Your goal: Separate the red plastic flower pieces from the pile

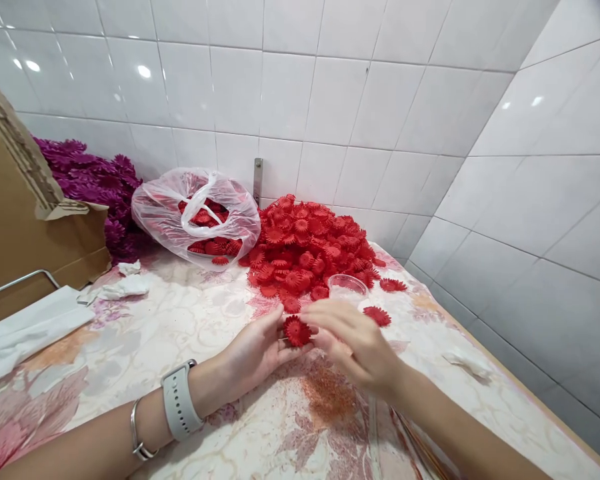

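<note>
A small red artificial flower (297,331) with fringed petals faces up between my two hands. My left hand (257,347) cups it from the left, the thumb at its upper edge and the fingers beneath. On the other side my right hand (353,340) bends over it, its fingertips pressed to the petals at the right edge. Just beyond the fingers lies a large heap of similar red flowers (305,243). A clear plastic cup (349,287) stands at the heap's front right, partly behind my right hand.
Left of the heap sits a clear plastic bag (153,217) with red flowers inside. Purple flowers (93,193) are piled behind a cardboard box (30,220). White paper (30,330) lies at left. Thin sticks (415,443) lie below my right forearm. Tiled walls bound the table's back and right.
</note>
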Tool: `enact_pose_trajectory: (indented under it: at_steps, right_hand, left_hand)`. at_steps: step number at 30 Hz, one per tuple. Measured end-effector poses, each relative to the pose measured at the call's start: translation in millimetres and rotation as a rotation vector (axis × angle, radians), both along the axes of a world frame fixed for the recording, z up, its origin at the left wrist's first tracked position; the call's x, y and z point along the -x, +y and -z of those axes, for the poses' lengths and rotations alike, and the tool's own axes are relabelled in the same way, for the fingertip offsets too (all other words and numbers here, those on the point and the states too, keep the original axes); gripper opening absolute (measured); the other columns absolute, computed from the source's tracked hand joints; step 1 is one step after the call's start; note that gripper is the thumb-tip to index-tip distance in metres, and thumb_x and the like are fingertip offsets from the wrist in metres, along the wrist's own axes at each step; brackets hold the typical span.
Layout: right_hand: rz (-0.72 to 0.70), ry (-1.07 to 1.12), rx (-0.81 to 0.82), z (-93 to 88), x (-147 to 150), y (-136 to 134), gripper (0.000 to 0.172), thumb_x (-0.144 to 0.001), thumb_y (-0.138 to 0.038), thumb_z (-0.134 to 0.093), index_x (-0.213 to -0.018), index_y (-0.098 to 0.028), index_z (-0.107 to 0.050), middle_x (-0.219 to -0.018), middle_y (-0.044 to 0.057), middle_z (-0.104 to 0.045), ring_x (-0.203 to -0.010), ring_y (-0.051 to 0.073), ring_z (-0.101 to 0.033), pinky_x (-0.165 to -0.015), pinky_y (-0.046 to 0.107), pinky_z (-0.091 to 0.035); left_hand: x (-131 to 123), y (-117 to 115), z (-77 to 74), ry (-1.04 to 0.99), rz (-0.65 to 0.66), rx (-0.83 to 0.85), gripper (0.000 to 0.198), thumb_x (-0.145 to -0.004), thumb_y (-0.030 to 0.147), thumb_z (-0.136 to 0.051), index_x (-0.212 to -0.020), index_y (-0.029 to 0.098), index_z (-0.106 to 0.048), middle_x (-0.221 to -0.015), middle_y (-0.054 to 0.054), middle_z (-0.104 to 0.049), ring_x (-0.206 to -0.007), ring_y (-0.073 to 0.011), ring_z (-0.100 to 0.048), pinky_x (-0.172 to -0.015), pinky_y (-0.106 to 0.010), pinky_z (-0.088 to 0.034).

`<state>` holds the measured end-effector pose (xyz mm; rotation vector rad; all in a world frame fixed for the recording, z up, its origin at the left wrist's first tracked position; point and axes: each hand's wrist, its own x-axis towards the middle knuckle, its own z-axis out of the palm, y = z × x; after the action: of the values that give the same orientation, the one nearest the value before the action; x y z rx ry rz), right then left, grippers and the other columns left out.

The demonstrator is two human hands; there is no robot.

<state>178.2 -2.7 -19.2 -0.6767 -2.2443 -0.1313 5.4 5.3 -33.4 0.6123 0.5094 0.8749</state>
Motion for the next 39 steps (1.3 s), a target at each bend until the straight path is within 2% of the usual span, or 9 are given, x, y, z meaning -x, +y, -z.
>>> enact_pose_trajectory:
  at_steps: [3, 9, 15, 18, 22, 26, 30, 35, 39]
  right_hand:
    - [-0.095, -0.051, 0.005, 6.6, 11, -7, 0.024, -0.086, -0.019, -0.041, -0.102, -0.014, -0.058, -0.100, 0.012, -0.066, -0.098, 0.023, -0.058, -0.084, 0.038, -0.046]
    - [-0.147, 0.010, 0.118, 7.4, 15, -13, 0.023, -0.084, -0.013, -0.037, -0.087, -0.015, -0.059, -0.081, 0.009, -0.065, -0.082, 0.020, -0.058, -0.074, 0.036, -0.048]
    - [0.035, 0.058, 0.108, 7.5, 16, -14, 0.024, -0.087, -0.014, -0.035, -0.099, -0.016, -0.056, -0.094, 0.009, -0.063, -0.088, 0.020, -0.056, -0.077, 0.038, -0.044]
    - [-0.025, 0.041, 0.097, 7.4, 15, -14, 0.022, -0.085, -0.015, -0.039, -0.098, -0.015, -0.057, -0.097, 0.010, -0.063, -0.096, 0.022, -0.053, -0.083, 0.038, -0.042]
    - [0.018, 0.090, 0.063, 6.7, 14, -15, 0.023, -0.084, -0.011, -0.038, -0.083, -0.017, -0.060, -0.079, 0.005, -0.064, -0.091, 0.022, -0.052, -0.082, 0.039, -0.039]
    - [0.082, 0.071, 0.088, 8.7, 15, -14, 0.023, -0.084, -0.014, -0.040, -0.099, -0.016, -0.058, -0.096, 0.009, -0.062, -0.102, 0.024, -0.048, -0.086, 0.041, -0.040]
    - [0.042, 0.075, 0.095, 15.7, 16, -10, 0.017, -0.080, -0.016, -0.050, -0.096, -0.016, -0.056, -0.099, 0.012, -0.057, -0.100, 0.024, -0.049, -0.083, 0.041, -0.044]
    - [0.018, 0.209, 0.143, 20.8, 18, -10, 0.015, -0.080, -0.011, -0.050, -0.091, -0.019, -0.055, -0.102, 0.011, -0.054, -0.095, 0.020, -0.055, -0.078, 0.035, -0.049]
    - [0.134, 0.411, 0.160, 18.3, 16, -10, 0.012, -0.079, -0.012, -0.052, -0.087, -0.021, -0.055, -0.096, 0.008, -0.057, -0.092, 0.020, -0.056, -0.079, 0.037, -0.047]
  left_hand:
    - [0, 0, 1.6, 0.057, 0.022, 0.008, 0.030, -0.088, 0.018, -0.038, -0.073, 0.010, -0.063, -0.068, -0.005, -0.062, -0.060, -0.0103, -0.056, -0.063, -0.023, -0.045]
    - [2, -1, 3.4, 0.184, -0.004, 0.009, 0.021, -0.083, 0.021, -0.047, -0.073, 0.010, -0.062, -0.074, -0.005, -0.060, -0.067, -0.0119, -0.053, -0.069, -0.026, -0.043]
    - [2, 0, 0.5, 0.117, 0.000, -0.072, 0.017, -0.082, 0.022, -0.050, -0.084, 0.012, -0.064, -0.087, -0.006, -0.062, -0.087, -0.0153, -0.053, -0.082, -0.029, -0.040]
    - [3, -2, -2.7, 0.157, 0.012, -0.067, 0.018, -0.081, 0.024, -0.052, -0.087, 0.013, -0.064, -0.088, -0.006, -0.063, -0.087, -0.0155, -0.053, -0.081, -0.028, -0.040]
    - [3, -2, -3.7, 0.154, 0.005, -0.093, 0.017, -0.079, 0.025, -0.056, -0.085, 0.013, -0.065, -0.090, -0.006, -0.063, -0.084, -0.0144, -0.053, -0.080, -0.027, -0.040]
    - [3, -3, -3.0, 0.130, -0.007, -0.104, 0.016, -0.079, 0.024, -0.055, -0.086, 0.013, -0.065, -0.091, -0.006, -0.063, -0.087, -0.0148, -0.053, -0.082, -0.027, -0.039]
    - [2, -6, -4.3, 0.155, 0.010, -0.107, 0.017, -0.080, 0.023, -0.054, -0.088, 0.013, -0.064, -0.091, -0.007, -0.062, -0.086, -0.0147, -0.053, -0.080, -0.026, -0.039]
    - [2, -6, -8.2, 0.175, 0.051, -0.010, 0.024, -0.082, 0.033, -0.051, -0.093, 0.014, -0.061, -0.082, -0.006, -0.061, -0.070, -0.0130, -0.055, -0.073, -0.028, -0.041]
    - [5, -2, -12.8, 0.083, -0.083, 0.036, 0.032, -0.085, 0.039, -0.044, -0.100, 0.014, -0.056, -0.094, -0.009, -0.059, -0.083, -0.0177, -0.058, -0.080, -0.034, -0.044]
